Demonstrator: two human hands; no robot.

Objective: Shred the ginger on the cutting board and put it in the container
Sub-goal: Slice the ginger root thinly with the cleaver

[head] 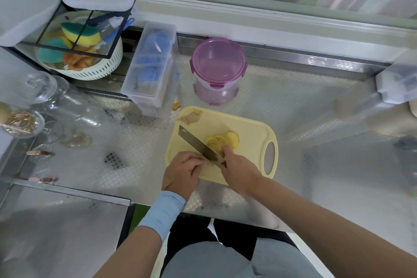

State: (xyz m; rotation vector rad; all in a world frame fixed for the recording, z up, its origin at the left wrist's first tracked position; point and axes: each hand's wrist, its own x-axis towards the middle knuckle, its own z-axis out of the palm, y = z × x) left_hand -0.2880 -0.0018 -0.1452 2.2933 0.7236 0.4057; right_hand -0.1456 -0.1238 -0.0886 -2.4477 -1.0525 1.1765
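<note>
While the yellow cutting board (246,124) lies flat on the shiny counter (304,119), the pink container (218,67) stands just behind it with its lid on. The knife (194,142) slants from far left to near right, and the left hand (184,170) curls round its near end. Just right of the blade, the ginger slices (222,139) lie on the board. The right hand (240,169) is nearer, and its bent fingertips pin them down.
</note>
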